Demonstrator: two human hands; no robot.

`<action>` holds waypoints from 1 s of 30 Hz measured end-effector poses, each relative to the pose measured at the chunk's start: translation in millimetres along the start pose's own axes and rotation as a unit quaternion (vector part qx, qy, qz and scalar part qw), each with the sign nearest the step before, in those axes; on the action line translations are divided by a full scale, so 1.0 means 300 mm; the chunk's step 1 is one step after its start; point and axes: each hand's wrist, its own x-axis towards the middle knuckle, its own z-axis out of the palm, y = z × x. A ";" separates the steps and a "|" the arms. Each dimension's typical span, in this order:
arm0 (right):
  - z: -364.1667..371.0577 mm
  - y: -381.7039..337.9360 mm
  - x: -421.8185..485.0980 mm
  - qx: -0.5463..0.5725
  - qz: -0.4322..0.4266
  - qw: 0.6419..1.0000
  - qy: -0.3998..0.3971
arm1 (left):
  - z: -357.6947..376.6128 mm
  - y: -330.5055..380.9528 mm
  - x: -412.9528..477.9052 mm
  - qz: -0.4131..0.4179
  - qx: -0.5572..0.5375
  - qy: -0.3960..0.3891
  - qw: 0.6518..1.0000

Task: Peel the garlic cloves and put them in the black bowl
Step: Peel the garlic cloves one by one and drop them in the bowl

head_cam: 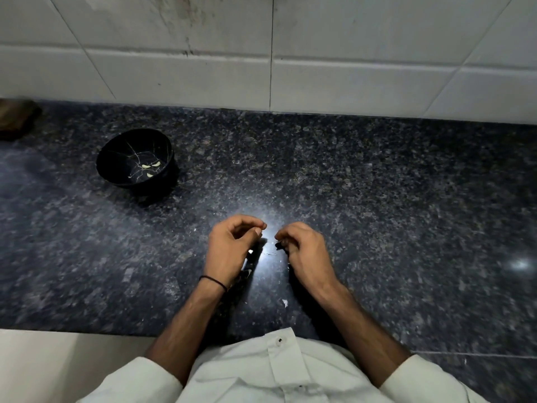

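Observation:
The black bowl (135, 159) stands on the dark granite counter (377, 199) at the far left, with three peeled garlic cloves (151, 167) on its bottom. Both hands hover over the counter's middle, a small gap between them. My left hand (232, 248) has its fingers curled, thumb and forefinger tips nearly touching, and nothing shows between them. My right hand (302, 251) is curled tighter, back toward the camera, fingertips bunched together. Whatever they pinch is hidden.
Small white peel scraps (284, 302) lie on the counter below the hands. A white tiled wall (270, 53) backs the counter. A brown object (16, 117) sits at the far left edge. The counter's front edge runs just before my shirt.

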 end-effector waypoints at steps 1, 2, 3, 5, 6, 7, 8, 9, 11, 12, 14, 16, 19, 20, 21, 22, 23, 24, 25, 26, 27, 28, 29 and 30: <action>0.000 0.003 -0.002 0.007 -0.001 1.000 0.007 | -0.001 -0.004 0.001 0.000 0.005 0.001 1.000; 0.000 0.006 -0.005 0.014 0.000 1.000 0.014 | -0.002 -0.008 0.002 -0.002 0.006 0.003 1.000; 0.000 0.009 -0.007 0.021 0.004 1.000 0.021 | -0.004 -0.012 0.002 -0.004 0.007 0.004 1.000; -0.002 0.015 -0.015 0.028 0.015 0.999 0.029 | -0.001 -0.016 -0.001 -0.009 0.002 0.005 1.000; -0.005 0.016 -0.019 0.032 0.023 0.999 0.031 | 0.001 -0.017 -0.003 -0.013 -0.005 0.003 1.000; -0.007 0.018 -0.023 0.037 0.033 0.998 0.032 | 0.004 -0.018 -0.006 -0.015 -0.014 0.000 1.000; -0.009 0.018 -0.027 0.041 0.039 0.998 0.033 | 0.006 -0.018 -0.009 -0.016 -0.022 -0.001 1.000; -0.009 0.018 -0.030 0.040 0.042 0.998 0.034 | 0.007 -0.020 -0.011 -0.017 -0.028 0.001 0.999; -0.006 0.023 -0.035 0.026 0.036 0.998 0.037 | 0.008 -0.020 -0.014 -0.019 -0.038 0.011 0.999; -0.004 0.026 -0.037 0.018 0.032 0.999 0.039 | 0.008 -0.019 -0.016 -0.019 -0.042 0.015 0.999; 0.000 0.029 -0.038 0.010 0.033 0.999 0.037 | 0.005 -0.019 -0.017 -0.020 -0.052 0.021 0.998; -0.001 0.028 -0.040 0.014 0.034 0.999 0.039 | 0.002 -0.019 -0.017 -0.021 -0.058 0.027 0.998; 0.002 0.029 -0.042 0.033 0.048 0.997 0.044 | -0.003 -0.025 -0.017 -0.017 -0.059 0.032 0.998; 0.002 0.030 -0.044 0.041 0.059 0.996 0.044 | -0.005 -0.026 -0.018 -0.017 -0.062 0.034 0.997; 0.004 0.029 -0.044 0.048 0.071 0.995 0.044 | -0.007 -0.029 -0.019 -0.018 -0.065 0.036 0.997; 0.005 0.028 -0.043 0.046 0.075 0.995 0.044 | -0.010 -0.030 -0.021 -0.018 -0.065 0.040 0.997; 0.006 0.025 -0.040 0.039 0.071 0.996 0.047 | -0.013 -0.033 -0.022 -0.016 -0.064 0.044 0.997; 0.006 0.020 -0.037 0.025 0.060 0.997 0.049 | -0.018 -0.036 -0.024 -0.013 -0.061 0.048 0.997; 0.005 0.015 -0.034 0.010 0.049 0.998 0.050 | -0.023 -0.040 -0.024 -0.008 -0.058 0.051 0.997; 0.006 0.012 -0.031 -0.007 0.042 0.998 0.047 | -0.029 -0.044 -0.024 0.001 -0.050 0.054 0.997; 0.010 0.013 -0.027 -0.027 0.036 0.998 0.044 | -0.035 -0.048 -0.024 0.013 -0.038 0.057 0.998; 0.016 0.019 -0.024 -0.053 0.030 0.997 0.040 | -0.041 -0.050 -0.024 0.024 -0.023 0.059 0.998; 0.024 0.026 -0.022 -0.079 0.023 0.996 0.032 | -0.047 -0.055 -0.024 0.031 -0.014 0.065 0.997; 0.032 0.032 -0.024 -0.102 0.015 0.995 0.018 | -0.053 -0.057 -0.024 0.035 -0.013 0.075 0.997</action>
